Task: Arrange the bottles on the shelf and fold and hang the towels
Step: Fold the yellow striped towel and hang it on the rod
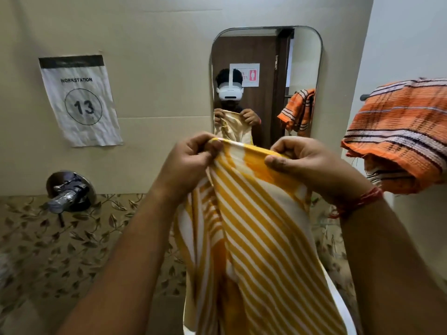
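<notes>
1. Towel-folding is the step in hand, by the look of it: you hold the yellow striped towel [254,233] up in front of the mirror [266,56], its top edge stretched between your two hands and the rest hanging down in loose folds.
2. Your left hand [191,160] has fingers and thumb curled tight on the towel's left corner; your right hand [312,163], a red thread [362,201] at the wrist, pinches the right corner the same way.
3. Next, you will likely need to bring the two corners together to halve the cloth, keeping the edges even, before it can go over a rail.
4. An orange striped towel [399,134] already hangs bunched on the towel bar [364,97] at your right, near the mirror; free space beside it cannot be judged.
5. Bottles and shelf are not in view.
6. Around you: a cream wall with a paper sign [79,100] reading "Workstation 13", a chrome tap [67,192] below it, leaf-patterned tiling [72,250] lower down, and a white rim under the towel, perhaps a basin.
</notes>
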### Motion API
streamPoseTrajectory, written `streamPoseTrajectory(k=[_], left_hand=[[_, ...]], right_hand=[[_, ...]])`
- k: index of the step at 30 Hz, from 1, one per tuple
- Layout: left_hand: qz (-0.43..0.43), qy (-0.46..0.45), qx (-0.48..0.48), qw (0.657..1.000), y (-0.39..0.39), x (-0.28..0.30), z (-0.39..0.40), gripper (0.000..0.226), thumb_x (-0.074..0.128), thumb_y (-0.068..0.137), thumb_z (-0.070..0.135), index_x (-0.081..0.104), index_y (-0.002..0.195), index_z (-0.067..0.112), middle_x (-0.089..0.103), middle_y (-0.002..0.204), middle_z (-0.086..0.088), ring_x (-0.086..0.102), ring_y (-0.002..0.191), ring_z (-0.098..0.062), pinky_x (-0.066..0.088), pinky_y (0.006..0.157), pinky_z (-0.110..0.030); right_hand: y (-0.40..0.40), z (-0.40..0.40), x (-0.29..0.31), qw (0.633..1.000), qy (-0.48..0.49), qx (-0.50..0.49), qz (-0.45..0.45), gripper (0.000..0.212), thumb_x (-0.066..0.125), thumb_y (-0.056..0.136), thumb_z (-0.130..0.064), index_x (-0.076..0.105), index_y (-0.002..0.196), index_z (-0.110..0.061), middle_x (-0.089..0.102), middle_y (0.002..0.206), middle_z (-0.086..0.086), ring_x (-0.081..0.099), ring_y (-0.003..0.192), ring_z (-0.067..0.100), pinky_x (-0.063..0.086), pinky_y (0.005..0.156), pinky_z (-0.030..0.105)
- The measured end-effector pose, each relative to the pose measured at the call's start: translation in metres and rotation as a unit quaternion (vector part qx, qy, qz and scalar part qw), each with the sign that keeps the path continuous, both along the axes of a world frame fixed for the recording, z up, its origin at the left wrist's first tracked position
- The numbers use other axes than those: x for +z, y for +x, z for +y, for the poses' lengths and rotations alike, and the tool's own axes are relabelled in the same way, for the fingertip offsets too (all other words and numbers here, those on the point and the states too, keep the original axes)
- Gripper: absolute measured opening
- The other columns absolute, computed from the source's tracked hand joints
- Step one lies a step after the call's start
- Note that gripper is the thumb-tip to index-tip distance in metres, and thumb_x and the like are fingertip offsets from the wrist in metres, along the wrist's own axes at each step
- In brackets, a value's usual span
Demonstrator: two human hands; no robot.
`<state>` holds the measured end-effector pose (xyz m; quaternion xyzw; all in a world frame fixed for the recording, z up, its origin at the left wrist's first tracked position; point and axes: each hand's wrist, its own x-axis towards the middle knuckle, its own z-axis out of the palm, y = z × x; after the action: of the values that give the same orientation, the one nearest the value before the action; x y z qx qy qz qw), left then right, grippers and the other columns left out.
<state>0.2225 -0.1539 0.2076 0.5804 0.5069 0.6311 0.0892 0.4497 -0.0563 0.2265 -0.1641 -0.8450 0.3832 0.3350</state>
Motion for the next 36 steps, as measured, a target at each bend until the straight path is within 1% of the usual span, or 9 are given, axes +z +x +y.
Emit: streamPoseTrajectory(k=[4,8,15,19,26,29,31,34,36], left_hand=[[-0.021,0.029,0.138,0.990,-0.019,0.003,0.000,0.016,0.061,0.099,0.021,0.071,0.093,0.032,0.072,0.086,0.018,0.067,0.082,-0.001,0.055,0.075,-0.021],[0.115,-0.056,-0.035,0.991,0.010,0.012,-0.003,0.042,0.065,0.093,0.037,0.058,0.134,0.032,0.068,0.128,0.010,0.063,0.119,-0.006,0.053,0.100,-0.032],[0.134,-0.046,0.002,0.990,0.015,0.011,-0.007,0.017,0.058,0.100,0.027,0.068,0.088,0.021,0.062,0.072,0.015,0.058,0.068,0.001,0.047,0.065,-0.014],[0.017,0.017,0.094,0.995,-0.001,0.006,-0.006,0.023,0.054,0.103,0.031,0.066,0.083,0.026,0.063,0.071,0.013,0.059,0.062,0.002,0.051,0.061,-0.016],[-0.063,0.031,0.188,0.980,-0.021,0.008,-0.002,0.022,0.053,0.102,0.037,0.065,0.086,0.028,0.067,0.082,0.011,0.062,0.073,0.000,0.049,0.062,-0.008],[-0.040,-0.004,0.173,0.984,-0.021,0.006,0.004,0.024,0.054,0.102,0.036,0.067,0.086,0.023,0.067,0.078,0.010,0.059,0.066,0.001,0.049,0.061,-0.013],[-0.037,-0.022,0.138,0.989,-0.016,0.002,0.011,0.024,0.058,0.101,0.033,0.068,0.081,0.022,0.066,0.074,0.010,0.057,0.064,0.000,0.048,0.064,-0.019],[-0.036,-0.058,0.088,0.994,-0.001,0.003,0.016,0.018,0.062,0.099,0.028,0.069,0.083,0.024,0.067,0.075,0.010,0.061,0.071,-0.007,0.050,0.067,-0.024],[-0.026,-0.086,0.039,0.995,0.009,0.010,0.017,0.014,0.063,0.098,0.020,0.067,0.085,0.023,0.067,0.077,0.006,0.062,0.066,-0.004,0.052,0.065,-0.024]], right_hand=[[0.010,0.007,-0.005,0.999,-0.016,-0.042,0.009,0.030,0.066,0.079,-0.046,0.066,0.092,-0.019,0.066,0.076,-0.005,0.065,0.067,0.009,0.051,0.054,0.018],[-0.011,-0.004,0.005,0.999,0.046,-0.019,-0.011,0.018,0.065,0.088,-0.039,0.067,0.090,-0.021,0.068,0.081,-0.009,0.067,0.076,0.007,0.055,0.065,0.021],[-0.014,-0.006,0.002,0.989,0.113,-0.067,-0.066,0.017,0.064,0.093,-0.029,0.065,0.096,-0.012,0.064,0.094,0.005,0.063,0.089,0.024,0.056,0.082,0.043],[0.002,0.005,-0.004,0.983,0.086,-0.133,-0.091,0.011,0.057,0.098,-0.024,0.067,0.096,-0.021,0.066,0.094,0.002,0.064,0.091,0.019,0.056,0.086,0.046],[0.029,0.015,-0.015,0.956,0.047,-0.143,-0.251,0.017,0.055,0.099,-0.020,0.068,0.091,-0.023,0.066,0.090,0.003,0.064,0.082,0.018,0.054,0.069,0.030],[0.040,0.003,-0.014,0.984,-0.053,-0.032,-0.166,0.016,0.060,0.095,-0.024,0.069,0.107,-0.025,0.068,0.103,0.003,0.069,0.090,0.021,0.061,0.074,0.031],[0.034,-0.012,-0.011,0.986,-0.117,0.116,0.007,0.030,0.059,0.092,-0.018,0.063,0.122,-0.021,0.070,0.103,0.001,0.069,0.087,0.020,0.060,0.076,0.028],[0.011,-0.034,-0.012,0.913,-0.185,0.290,0.219,0.028,0.049,0.092,-0.005,0.058,0.118,-0.008,0.067,0.094,0.005,0.066,0.078,0.015,0.058,0.072,0.026],[0.000,-0.041,-0.015,0.863,-0.220,0.396,0.223,0.037,0.058,0.090,0.001,0.053,0.126,-0.001,0.057,0.118,0.017,0.065,0.098,0.027,0.057,0.086,0.037]])
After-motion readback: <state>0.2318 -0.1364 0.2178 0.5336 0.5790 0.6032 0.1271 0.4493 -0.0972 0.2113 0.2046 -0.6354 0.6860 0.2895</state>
